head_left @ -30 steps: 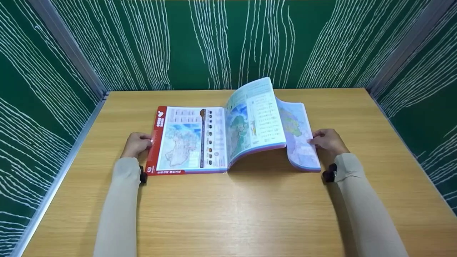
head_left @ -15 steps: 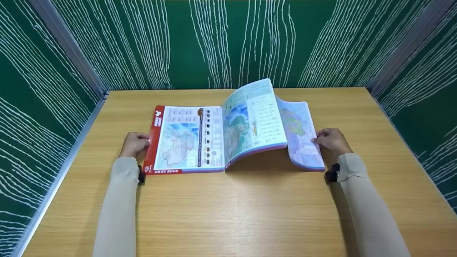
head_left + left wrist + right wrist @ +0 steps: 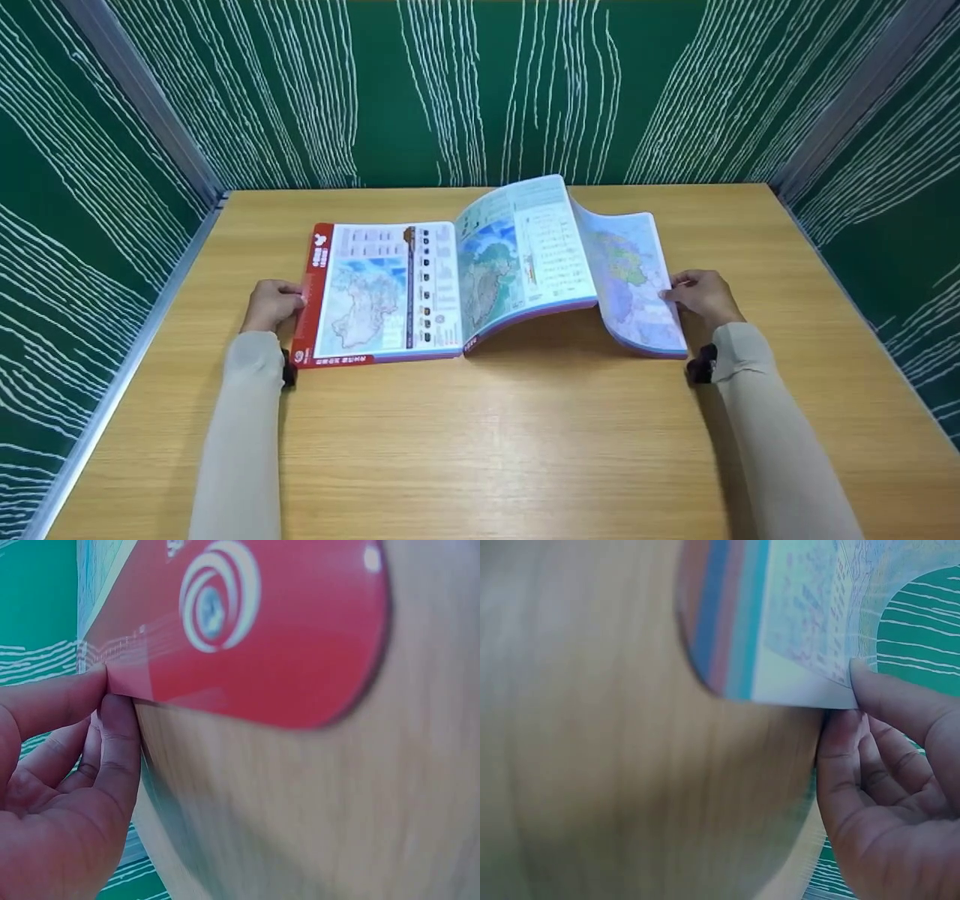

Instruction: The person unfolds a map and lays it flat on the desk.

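A folded map sheet (image 3: 375, 300) with a red left border lies partly spread on the wooden table. Its middle section (image 3: 525, 255) arches up off the tabletop, and its right section (image 3: 634, 277) slopes down to the table. At the red border (image 3: 285, 652), my left hand (image 3: 271, 306) pinches the edge between thumb and forefinger, as the left wrist view shows closely. My right hand (image 3: 706, 296) pinches the right edge between thumb and fingers. In the right wrist view, several coloured layers (image 3: 727, 615) show at the sheet's rounded corner.
The wooden table (image 3: 480, 450) reaches toward me in front of the map. Green panels (image 3: 495, 90) with white wavy lines stand behind and at both sides, joined by grey metal posts (image 3: 150, 97). Dark wrist cameras (image 3: 701, 365) sit on the wrists.
My left hand has drawn the red-edged side leftward, and my right hand has moved slightly right. The sheet is stretched wider and its raised middle section sits lower.
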`<state>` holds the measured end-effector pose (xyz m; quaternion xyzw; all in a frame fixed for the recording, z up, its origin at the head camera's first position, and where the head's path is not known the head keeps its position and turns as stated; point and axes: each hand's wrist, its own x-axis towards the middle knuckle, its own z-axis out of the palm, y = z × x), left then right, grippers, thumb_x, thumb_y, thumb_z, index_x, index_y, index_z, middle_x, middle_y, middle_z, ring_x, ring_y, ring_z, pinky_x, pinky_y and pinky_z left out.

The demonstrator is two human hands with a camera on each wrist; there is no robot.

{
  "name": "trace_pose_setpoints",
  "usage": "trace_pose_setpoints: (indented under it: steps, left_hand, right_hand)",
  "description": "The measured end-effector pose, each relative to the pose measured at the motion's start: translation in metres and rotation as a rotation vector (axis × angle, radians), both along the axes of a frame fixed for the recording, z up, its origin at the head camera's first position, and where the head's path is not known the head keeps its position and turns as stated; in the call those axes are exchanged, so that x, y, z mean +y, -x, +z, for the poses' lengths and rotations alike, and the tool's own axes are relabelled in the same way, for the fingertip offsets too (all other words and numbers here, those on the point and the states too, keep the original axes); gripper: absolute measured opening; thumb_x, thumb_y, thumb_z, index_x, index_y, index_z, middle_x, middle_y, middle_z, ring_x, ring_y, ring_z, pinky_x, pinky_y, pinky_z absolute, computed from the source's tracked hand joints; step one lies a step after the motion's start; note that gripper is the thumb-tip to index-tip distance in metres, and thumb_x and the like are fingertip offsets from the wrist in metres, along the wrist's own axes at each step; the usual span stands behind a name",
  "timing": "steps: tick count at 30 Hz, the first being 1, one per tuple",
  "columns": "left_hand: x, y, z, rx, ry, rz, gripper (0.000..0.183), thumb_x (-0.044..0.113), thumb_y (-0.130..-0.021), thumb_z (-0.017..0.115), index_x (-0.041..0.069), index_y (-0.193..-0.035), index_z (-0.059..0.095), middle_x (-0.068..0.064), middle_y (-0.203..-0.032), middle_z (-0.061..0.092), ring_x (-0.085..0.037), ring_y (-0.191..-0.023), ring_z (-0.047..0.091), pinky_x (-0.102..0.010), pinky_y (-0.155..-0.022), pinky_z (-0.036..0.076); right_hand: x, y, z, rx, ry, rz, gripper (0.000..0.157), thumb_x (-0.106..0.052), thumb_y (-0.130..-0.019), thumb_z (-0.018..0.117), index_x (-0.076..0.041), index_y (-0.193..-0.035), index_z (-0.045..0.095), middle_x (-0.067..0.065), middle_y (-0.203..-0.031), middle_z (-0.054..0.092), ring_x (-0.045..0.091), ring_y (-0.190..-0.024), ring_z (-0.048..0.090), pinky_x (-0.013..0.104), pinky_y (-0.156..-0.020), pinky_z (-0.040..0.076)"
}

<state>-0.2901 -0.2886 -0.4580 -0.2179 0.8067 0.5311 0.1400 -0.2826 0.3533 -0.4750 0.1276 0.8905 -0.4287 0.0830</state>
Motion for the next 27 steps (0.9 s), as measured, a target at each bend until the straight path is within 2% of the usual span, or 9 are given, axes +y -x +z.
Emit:
trace_pose_setpoints:
  steps: [8, 15, 19, 23, 26, 27]
  left_hand:
    - [-0.004, -0.002, -0.001, 0.001, -0.027, 0.015, 0.052, 0.001, -0.093, 0.052, 0.002, -0.143, 0.040, -0.019, -0.142, 0.046, -0.037, -0.118, 0.054, -0.048, -0.095, 0.051]
    - [-0.007, -0.002, 0.000, 0.017, 0.008, 0.004, 0.051, 0.005, -0.094, 0.054, 0.003, -0.144, 0.040, -0.020, -0.143, 0.045, -0.037, -0.122, 0.051, -0.049, -0.099, 0.048]
    - [-0.009, -0.002, 0.000, 0.004, -0.013, 0.029, 0.054, 0.006, -0.094, 0.055, 0.006, -0.146, 0.039, -0.018, -0.145, 0.045, -0.037, -0.121, 0.052, -0.050, -0.097, 0.049]
    - [-0.011, -0.002, -0.003, 0.040, 0.069, -0.004, 0.051, 0.006, -0.093, 0.054, 0.002, -0.143, 0.043, -0.021, -0.141, 0.048, -0.037, -0.117, 0.053, -0.050, -0.097, 0.049]
    - [-0.013, -0.003, -0.006, 0.061, 0.104, -0.016, 0.050, 0.005, -0.093, 0.053, 0.000, -0.142, 0.044, -0.024, -0.139, 0.049, -0.038, -0.117, 0.053, -0.049, -0.098, 0.049]
    - [-0.013, -0.003, -0.006, 0.049, 0.090, -0.006, 0.051, 0.006, -0.093, 0.053, 0.002, -0.143, 0.043, -0.022, -0.141, 0.048, -0.038, -0.118, 0.053, -0.049, -0.098, 0.049]
  right_hand:
    - [0.004, 0.002, -0.002, -0.027, 0.001, -0.050, 0.037, -0.015, -0.091, 0.063, 0.003, -0.123, 0.055, 0.014, -0.109, 0.056, 0.019, -0.089, 0.054, 0.018, -0.065, 0.049]
    - [0.011, 0.001, -0.003, -0.024, -0.015, -0.060, 0.038, -0.017, -0.092, 0.062, 0.002, -0.124, 0.055, 0.014, -0.109, 0.056, 0.019, -0.087, 0.054, 0.018, -0.063, 0.048]
    - [0.014, 0.001, -0.004, -0.033, -0.010, -0.065, 0.041, -0.018, -0.091, 0.063, 0.002, -0.126, 0.054, 0.015, -0.113, 0.055, 0.020, -0.090, 0.053, 0.019, -0.065, 0.048]
    - [0.017, -0.002, -0.002, 0.000, -0.032, -0.036, 0.043, -0.020, -0.091, 0.065, 0.003, -0.127, 0.056, 0.013, -0.110, 0.059, 0.012, -0.082, 0.058, 0.018, -0.066, 0.050]
    - [0.020, -0.004, -0.002, 0.027, -0.055, -0.027, 0.042, -0.020, -0.090, 0.066, 0.004, -0.123, 0.058, 0.011, -0.105, 0.062, 0.006, -0.075, 0.058, 0.018, -0.064, 0.050]
    - [0.021, -0.004, -0.002, 0.026, -0.057, -0.033, 0.041, -0.020, -0.090, 0.066, 0.004, -0.123, 0.059, 0.012, -0.106, 0.063, 0.007, -0.076, 0.058, 0.018, -0.064, 0.050]
